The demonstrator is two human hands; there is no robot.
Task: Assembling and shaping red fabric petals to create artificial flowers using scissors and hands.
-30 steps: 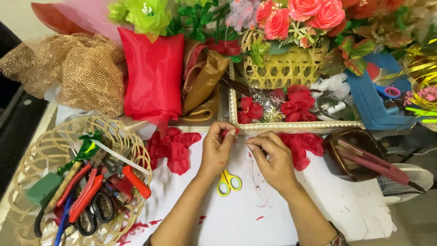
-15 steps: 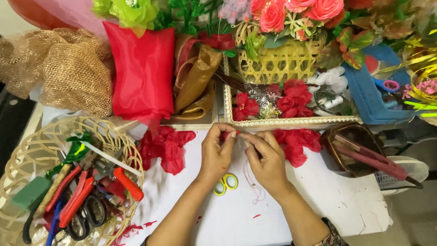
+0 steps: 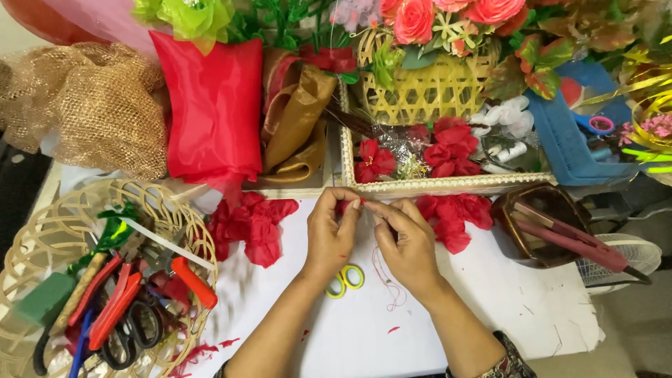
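Near edge: yellow-handled scissors (image 3: 344,278) lie on white table (image 3: 490,308), partly under left wrist. Loose red thread (image 3: 387,283) trails below right hand.

Left hand (image 3: 329,234): thumb + forefinger pinched on small red fabric bud (image 3: 344,205), held just off table edge near woven tray (image 3: 448,185). Right hand (image 3: 408,241): fingertips closed on thread at the bud, touching left fingertips.

Change vs 1 s ago: right hand moved in from apart to contact w/ left; thread slack pulled up (loop shorter). Looks like binding/tying the bud, mid-wrap, not finished.

Left side: round wicker basket (image 3: 42,231) w/ pliers, scissors, foam block. Red petal piles (image 3: 255,224) both sides of hands.

Far: red cloth roll (image 3: 210,105), gold mesh (image 3: 105,105), bamboo flower basket (image 3: 427,91).
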